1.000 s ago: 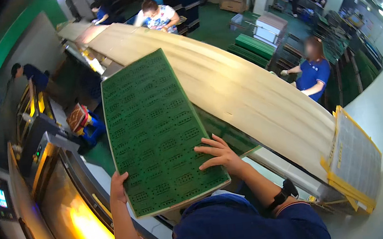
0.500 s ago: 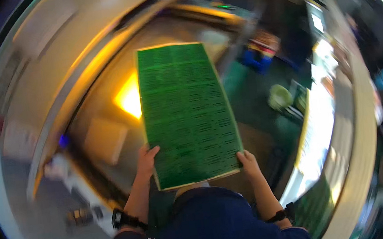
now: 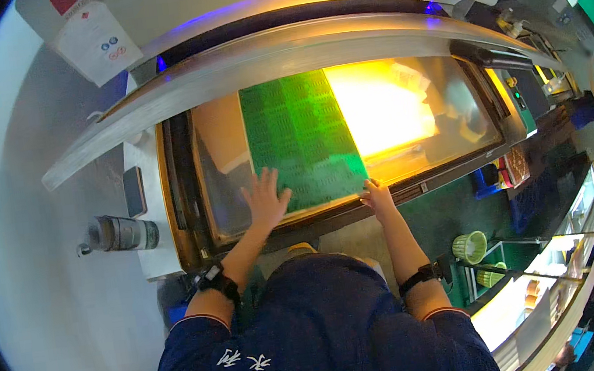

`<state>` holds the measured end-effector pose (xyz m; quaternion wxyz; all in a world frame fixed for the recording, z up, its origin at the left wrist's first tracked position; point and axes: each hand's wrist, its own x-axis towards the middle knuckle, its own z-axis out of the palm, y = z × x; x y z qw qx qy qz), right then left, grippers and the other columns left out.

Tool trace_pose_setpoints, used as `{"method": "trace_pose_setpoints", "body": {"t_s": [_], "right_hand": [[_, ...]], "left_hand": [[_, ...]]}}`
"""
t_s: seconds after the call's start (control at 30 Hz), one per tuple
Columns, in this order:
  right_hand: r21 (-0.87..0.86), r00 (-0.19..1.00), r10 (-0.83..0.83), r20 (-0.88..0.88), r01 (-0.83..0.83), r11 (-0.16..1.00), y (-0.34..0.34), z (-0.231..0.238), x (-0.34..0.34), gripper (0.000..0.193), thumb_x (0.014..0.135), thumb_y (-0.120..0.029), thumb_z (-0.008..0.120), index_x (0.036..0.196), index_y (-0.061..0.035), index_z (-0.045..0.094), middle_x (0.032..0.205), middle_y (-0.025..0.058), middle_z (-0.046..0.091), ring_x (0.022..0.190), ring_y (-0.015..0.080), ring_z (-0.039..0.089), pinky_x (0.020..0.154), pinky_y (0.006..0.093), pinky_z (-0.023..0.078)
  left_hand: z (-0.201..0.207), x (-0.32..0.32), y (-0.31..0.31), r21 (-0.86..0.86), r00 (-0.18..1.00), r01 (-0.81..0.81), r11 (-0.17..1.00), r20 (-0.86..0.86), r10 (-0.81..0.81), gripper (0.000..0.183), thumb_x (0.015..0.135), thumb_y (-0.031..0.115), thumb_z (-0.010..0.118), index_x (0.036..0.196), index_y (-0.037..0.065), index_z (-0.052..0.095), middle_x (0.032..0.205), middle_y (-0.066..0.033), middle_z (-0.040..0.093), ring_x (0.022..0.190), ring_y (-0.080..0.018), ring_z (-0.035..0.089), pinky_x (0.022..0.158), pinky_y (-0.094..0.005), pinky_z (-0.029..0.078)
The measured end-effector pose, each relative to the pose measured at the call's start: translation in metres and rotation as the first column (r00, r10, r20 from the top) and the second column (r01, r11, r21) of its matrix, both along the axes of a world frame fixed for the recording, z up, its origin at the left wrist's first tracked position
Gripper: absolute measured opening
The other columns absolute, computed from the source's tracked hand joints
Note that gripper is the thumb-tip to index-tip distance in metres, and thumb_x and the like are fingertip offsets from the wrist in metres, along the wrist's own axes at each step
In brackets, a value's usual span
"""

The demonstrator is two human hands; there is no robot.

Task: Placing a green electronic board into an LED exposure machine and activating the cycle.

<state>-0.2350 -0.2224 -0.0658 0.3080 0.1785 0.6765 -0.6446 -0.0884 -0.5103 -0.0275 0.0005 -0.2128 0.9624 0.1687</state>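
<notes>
Lowered onto the machine bed (image 3: 228,201), the green board (image 3: 297,126) could skew if the left hand (image 3: 267,198), fingers spread, pushes unevenly against the right hand's (image 3: 378,196) apparent corner pinch.

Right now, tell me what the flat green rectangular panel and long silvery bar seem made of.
Flat green rectangular panel: perhaps coated laminate, glossy, given its pale reflections and straight edges. Long silvery bar: probably metal, brushed, given its streaked, lengthwise sheen.

The green panel (image 3: 297,130) looks glossy, the long bar (image 3: 281,52) metallic, the shirt (image 3: 321,323) matt cloth.
</notes>
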Motion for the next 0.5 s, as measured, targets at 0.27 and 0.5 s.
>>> {"method": "trace_pose_setpoints", "body": {"t_s": [0.27, 0.5], "right_hand": [[0.323, 0.182, 0.286, -0.941, 0.221, 0.920, 0.054, 0.215, -0.055, 0.080, 0.088, -0.021, 0.071, 0.152, -0.0017, 0.027, 0.158, 0.0215, 0.025, 0.147, 0.0380, 0.024, 0.120, 0.0513, 0.020], [0.467, -0.269, 0.659, -0.702, 0.524, 0.712, 0.068, 0.400, -0.133, 0.044, 0.072, -0.024, 0.078, 0.110, -0.0084, 0.063, 0.105, 0.0134, 0.064, 0.105, 0.0378, 0.057, 0.101, 0.0470, 0.041]], "left_hand": [[-0.060, 0.005, 0.035, -0.076, 0.972, 0.202, 0.976, 0.134, -0.191, 0.071, 0.095, 0.063, 0.044, 0.157, 0.031, 0.026, 0.166, -0.0050, 0.011, 0.151, -0.0419, 0.005, 0.109, -0.0781, 0.004], [-0.057, -0.005, 0.045, -0.091, 0.957, 0.218, 0.972, 0.214, -0.195, 0.073, 0.096, 0.063, 0.042, 0.157, 0.028, 0.025, 0.166, -0.0071, 0.008, 0.151, -0.0421, 0.002, 0.110, -0.0771, 0.003]]}}
